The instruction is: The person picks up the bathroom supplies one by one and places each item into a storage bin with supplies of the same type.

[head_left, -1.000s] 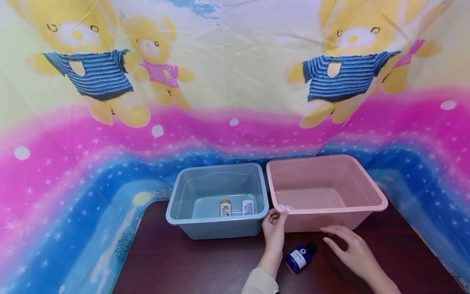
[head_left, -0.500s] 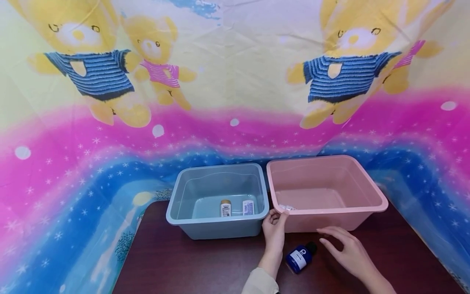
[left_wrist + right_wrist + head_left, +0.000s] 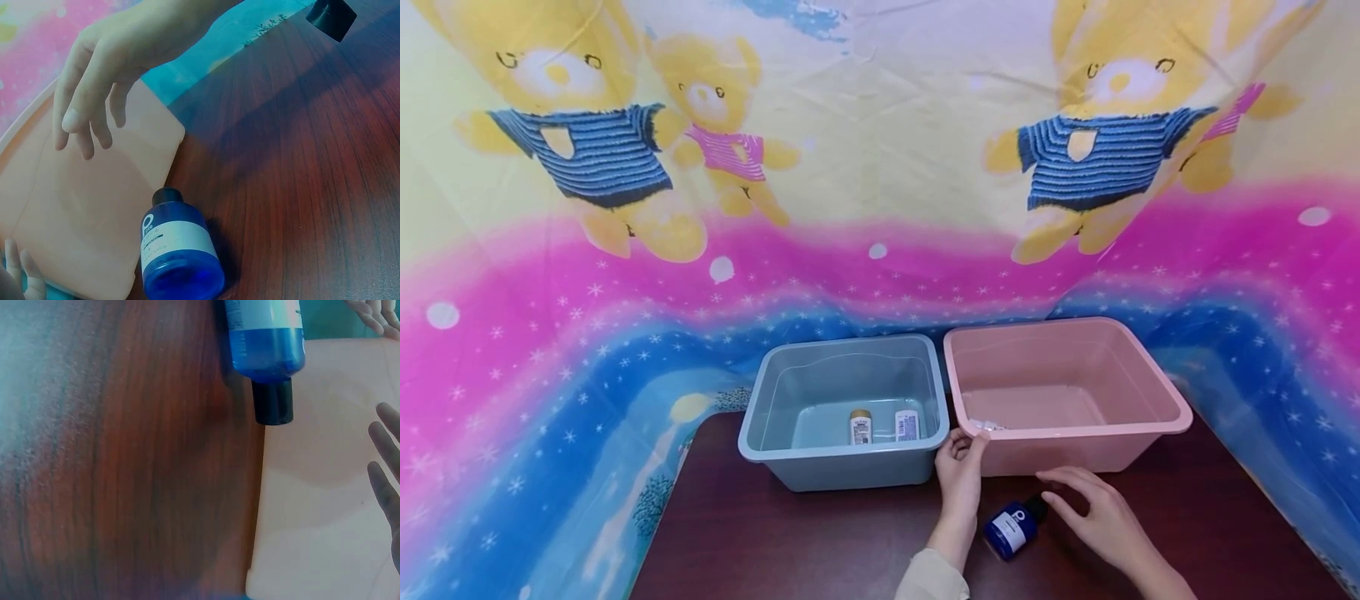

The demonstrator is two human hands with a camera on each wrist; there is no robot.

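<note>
A dark blue bottle [image 3: 1010,528] with a white label and black cap [image 3: 1036,507] lies on the table in front of the pink basin [image 3: 1067,446], its cap angled toward the back right. My right hand [image 3: 1093,512] hovers just right of the cap, fingers loosely curved and holding nothing; in the left wrist view that hand [image 3: 106,81] hangs in front of the basin's side. At the pink basin's near left corner, my left hand [image 3: 958,471] has its fingertips right at the rim. Only a few of its fingers [image 3: 32,278] show in the left wrist view.
A blue-grey basin [image 3: 842,450] stands left of the pink one, holding a gold-capped white bottle [image 3: 861,428] and a white container [image 3: 907,425]. A small whitish item [image 3: 985,426] shows inside the pink basin. Behind hangs a bear-print cloth [image 3: 865,167]. The dark wooden table [image 3: 790,542] continues in front.
My right hand has shifted left and slightly nearer, coming closer to the blue bottle's cap. The left hand, the bottle and both basins have stayed in place.
</note>
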